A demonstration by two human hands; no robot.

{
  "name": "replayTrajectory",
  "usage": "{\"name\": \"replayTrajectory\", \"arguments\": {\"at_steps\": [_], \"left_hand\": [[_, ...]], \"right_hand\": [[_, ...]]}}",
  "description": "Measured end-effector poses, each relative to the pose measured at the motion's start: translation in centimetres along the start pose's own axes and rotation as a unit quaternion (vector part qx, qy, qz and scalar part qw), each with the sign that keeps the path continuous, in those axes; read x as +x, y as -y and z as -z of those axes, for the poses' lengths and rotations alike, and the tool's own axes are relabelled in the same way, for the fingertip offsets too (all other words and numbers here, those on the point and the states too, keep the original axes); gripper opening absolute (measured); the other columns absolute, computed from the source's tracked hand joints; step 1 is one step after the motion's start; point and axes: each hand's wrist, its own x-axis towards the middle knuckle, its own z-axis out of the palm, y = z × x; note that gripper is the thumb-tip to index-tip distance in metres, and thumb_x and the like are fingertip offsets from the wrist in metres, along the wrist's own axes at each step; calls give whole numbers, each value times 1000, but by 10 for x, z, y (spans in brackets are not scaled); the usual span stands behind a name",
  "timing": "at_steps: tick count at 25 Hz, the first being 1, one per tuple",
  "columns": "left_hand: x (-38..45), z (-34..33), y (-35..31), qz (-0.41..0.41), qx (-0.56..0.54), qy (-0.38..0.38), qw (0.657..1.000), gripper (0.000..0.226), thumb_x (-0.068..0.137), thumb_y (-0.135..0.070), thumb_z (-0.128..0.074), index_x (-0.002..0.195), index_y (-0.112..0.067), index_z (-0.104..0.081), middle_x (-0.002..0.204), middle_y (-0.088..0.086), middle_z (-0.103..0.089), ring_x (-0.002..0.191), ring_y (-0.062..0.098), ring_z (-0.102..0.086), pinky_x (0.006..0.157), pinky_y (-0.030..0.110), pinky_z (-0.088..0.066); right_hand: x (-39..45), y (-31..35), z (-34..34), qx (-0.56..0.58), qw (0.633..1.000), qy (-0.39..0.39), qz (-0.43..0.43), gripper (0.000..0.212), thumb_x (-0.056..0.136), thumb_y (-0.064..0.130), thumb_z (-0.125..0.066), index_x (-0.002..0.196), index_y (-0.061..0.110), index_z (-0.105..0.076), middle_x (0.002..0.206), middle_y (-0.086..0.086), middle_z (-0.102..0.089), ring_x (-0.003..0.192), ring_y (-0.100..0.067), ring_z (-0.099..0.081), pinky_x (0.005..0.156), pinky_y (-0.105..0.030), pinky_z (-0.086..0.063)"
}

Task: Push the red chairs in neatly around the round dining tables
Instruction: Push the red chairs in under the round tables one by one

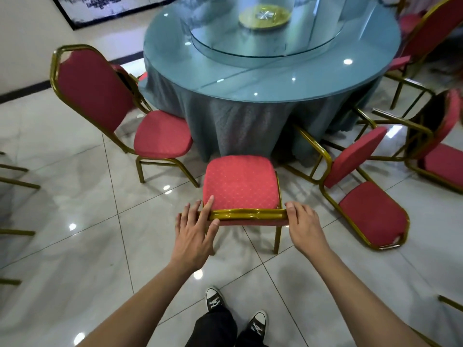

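On glossy grey-white tiled floor (75, 186): round table (345, 78), teal cloth, glass top, glass turntable (225, 43). Red chair (240, 181), gold frame, seat front just beside the cloth. Left hand (194, 229): fingers nearly straight over the backrest's top rail, thumb under. Right hand (304, 225): fingers curled over the rail's other end. Further red chairs (160, 136) stand askew around. Framed picture (105, 8) cut off at top.

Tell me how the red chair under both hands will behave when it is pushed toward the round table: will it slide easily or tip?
The chair probably slides easily: its thin metal legs stand on a glossy tiled floor. It looks stiff, with a welded gold frame. Both hands, left and right, hold the top rail, so a high push might tip it slightly forward.
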Motion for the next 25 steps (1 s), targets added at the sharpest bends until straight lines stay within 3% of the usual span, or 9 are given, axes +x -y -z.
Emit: {"name": "replayTrajectory", "arguments": {"at_steps": [4,7,12,21,25], "left_hand": [[3,-8,2,10,28,-20,999,62,96,-74,-10,155,-56,3,169,-4,-7,155,18,11,124,48,6],[8,-10,6,16,9,-23,1000,65,95,-78,-10,154,-56,3,170,-7,5,153,13,22,123,50,9],[24,-13,7,20,1,-39,999,67,94,-78,-8,155,-54,3,168,-11,10,152,10,25,123,53,10],[97,0,14,10,11,-31,999,69,92,-79,-7,156,-53,4,166,-13,20,152,12,25,123,50,11],[135,8,20,7,10,-32,999,69,93,-80,-8,156,-54,3,167,-14,15,153,12,22,124,51,9]], "right_hand": [[-13,0,-9,-57,995,-57,65,66,104,61,-11,152,29,-41,148,-4,-45,140,-26,-37,116,-50,-33],[-16,-1,-13,-64,994,-22,91,67,98,72,-12,159,44,-17,162,2,-26,154,-20,-10,122,-57,-19],[1,2,-8,-96,989,31,104,92,82,94,-20,159,47,1,165,4,-7,155,-17,2,124,-59,-11],[69,23,-9,-93,992,21,86,89,83,93,-19,157,52,6,167,5,-1,154,-17,4,124,-60,-12],[99,34,-10,-86,993,17,81,88,83,94,-20,157,53,5,166,8,0,153,-13,4,124,-59,-11]]}}
